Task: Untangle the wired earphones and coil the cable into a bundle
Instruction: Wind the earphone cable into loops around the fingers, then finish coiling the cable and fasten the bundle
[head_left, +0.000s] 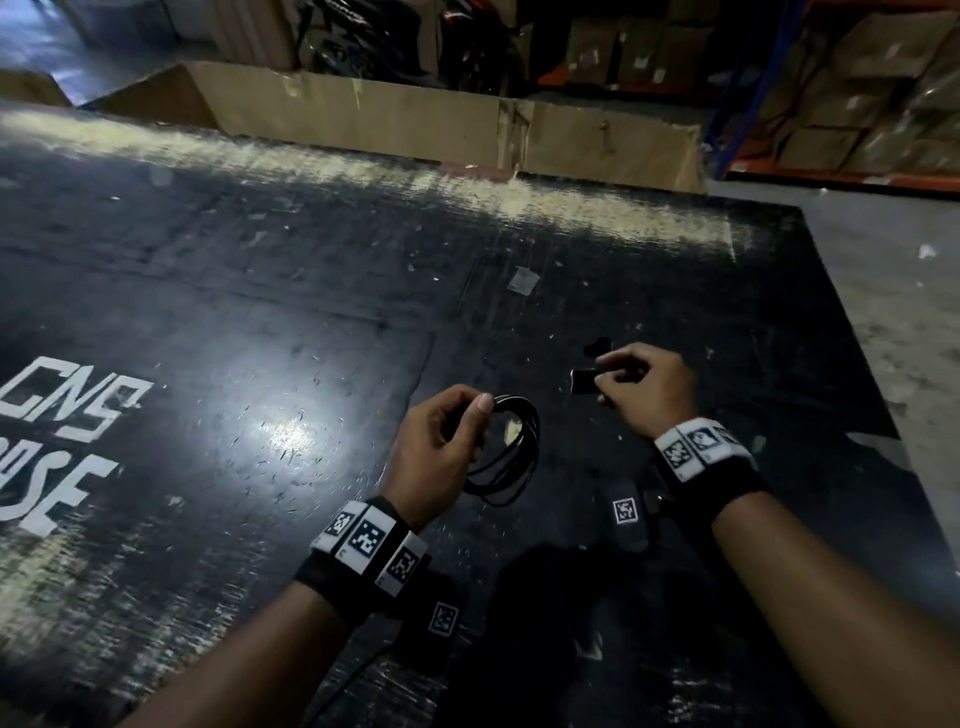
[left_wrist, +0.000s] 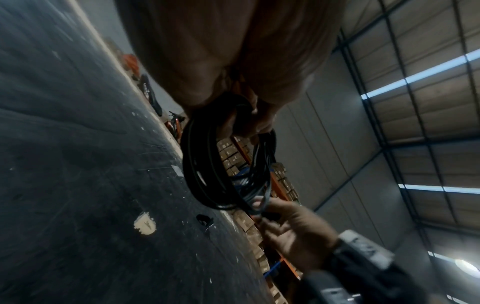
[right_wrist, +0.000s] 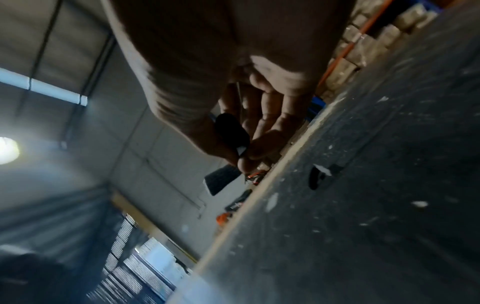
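The black earphone cable (head_left: 519, 441) hangs as a coil of several loops from my left hand (head_left: 467, 421), which pinches its top between thumb and fingers just above the dark table (head_left: 260, 312). The left wrist view shows the same coil (left_wrist: 200, 164) dangling under the gripping left hand (left_wrist: 246, 117). To the right and apart from the coil, my right hand (head_left: 605, 376) pinches a short black strap (head_left: 582, 383). In the right wrist view the right hand (right_wrist: 244, 152) holds this strap (right_wrist: 231, 129) with its free end sticking out beyond the fingertips. The earbuds cannot be made out.
A small black piece (head_left: 597, 347) lies on the table just beyond my right hand. A long open cardboard box (head_left: 415, 119) stands along the table's far edge. Racks of cartons (head_left: 857, 93) fill the back right. The table's right edge (head_left: 852, 332) runs close to my right hand.
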